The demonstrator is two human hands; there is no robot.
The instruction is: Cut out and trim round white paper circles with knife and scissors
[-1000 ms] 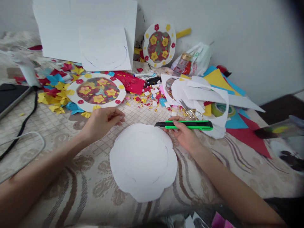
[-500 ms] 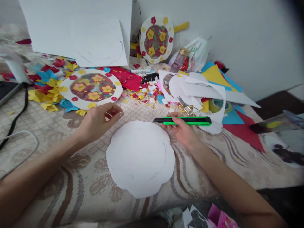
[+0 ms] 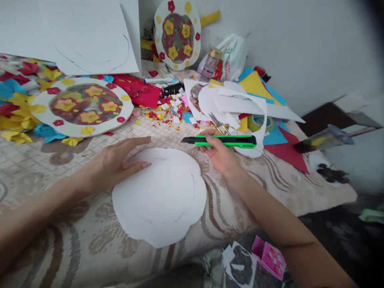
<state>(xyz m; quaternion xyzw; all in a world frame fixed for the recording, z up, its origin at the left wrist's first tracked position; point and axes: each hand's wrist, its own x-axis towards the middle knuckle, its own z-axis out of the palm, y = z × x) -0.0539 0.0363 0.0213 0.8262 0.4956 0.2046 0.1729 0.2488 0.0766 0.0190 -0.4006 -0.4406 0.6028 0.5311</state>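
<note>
A white scalloped sheet of paper or card (image 3: 162, 200) lies flat on the patterned tablecloth, with faint pen arcs drawn on it. My left hand (image 3: 120, 162) is at its upper left edge, thumb and fingers apart, the thumb over the sheet; whether it presses down I cannot tell. Beyond the sheet's upper right edge, my right hand (image 3: 217, 150) grips a green and black utility knife (image 3: 228, 141). The knife is held level, its dark blade end pointing left, above the cloth and apart from the sheet.
A flower-decorated white oval frame (image 3: 87, 106) lies at left beside folded paper flowers (image 3: 21, 104). Another decorated frame (image 3: 177, 36) leans on the wall. Paper scraps (image 3: 171, 110), scissors (image 3: 222, 126), white offcuts (image 3: 234, 100) and a clear jar (image 3: 211, 64) lie behind; a pink box (image 3: 270, 258) sits below the table.
My left hand has lowered and opened, its thumb now over the white sheet. The right hand still holds the knife in about the same place. The view has turned to the right.
</note>
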